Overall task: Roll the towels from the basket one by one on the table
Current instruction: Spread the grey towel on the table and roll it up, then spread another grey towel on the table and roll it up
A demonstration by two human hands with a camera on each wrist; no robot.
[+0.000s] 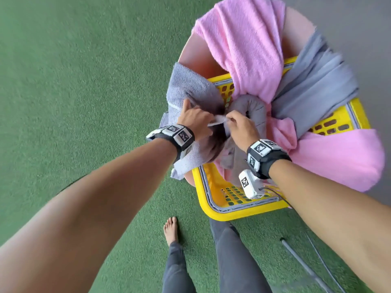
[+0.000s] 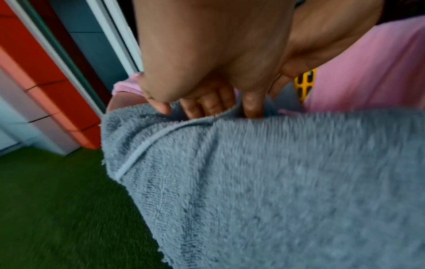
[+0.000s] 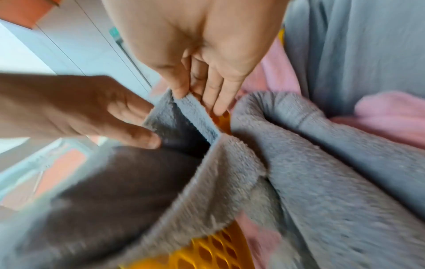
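Note:
A yellow basket [image 1: 222, 212] holds several pink and grey towels that spill over its rim. One grey towel [image 1: 186, 87] hangs over the basket's left side. My left hand [image 1: 196, 115] grips its hem, fingers curled over the edge [image 2: 202, 107]. My right hand [image 1: 229, 120] pinches the same hem a little to the right, thumb against fingers [image 3: 200, 98]. The hem [image 1: 215, 121] is stretched short between both hands. A darker grey towel [image 1: 251, 108] lies bunched just behind my right hand.
A pink towel [image 1: 247, 49] and a long grey towel [image 1: 317, 85] drape over the basket's far side. The basket sits on a pink round stand [image 1: 194, 51]. Green turf [image 1: 84, 81] surrounds it; my bare foot [image 1: 171, 229] and grey pipes [image 1: 306, 269] lie near.

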